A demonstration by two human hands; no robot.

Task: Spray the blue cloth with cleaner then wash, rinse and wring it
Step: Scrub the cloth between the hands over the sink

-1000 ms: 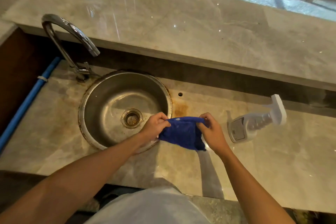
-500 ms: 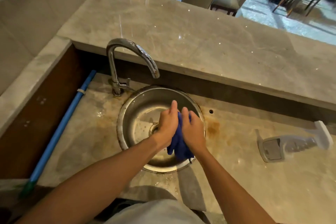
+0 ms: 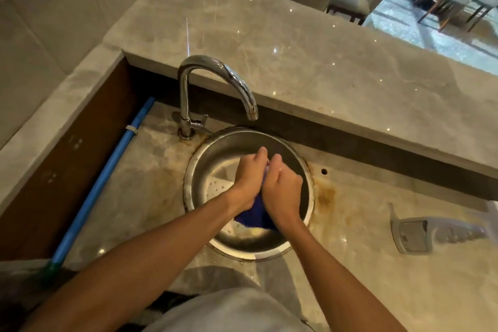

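Observation:
The blue cloth [image 3: 256, 217] is bunched between both hands over the round steel sink [image 3: 204, 156]; only its lower end shows below the palms. My left hand [image 3: 249, 179] and my right hand [image 3: 283, 191] press together on it, fingers closed. The chrome tap [image 3: 213, 83] arches above the sink's far rim, and no water stream is visible. The white spray bottle [image 3: 436, 234] lies on its side on the counter to the right, blurred.
A blue pipe [image 3: 105, 178] runs along the brown wall on the left. A raised marble ledge [image 3: 323, 70] stands behind the sink. Rust stains [image 3: 326, 194] mark the counter right of the sink. Chairs stand beyond the ledge.
The cloth was held spread out over the counter right of the sink; both hands have carried it over the sink and bunched it together between the palms.

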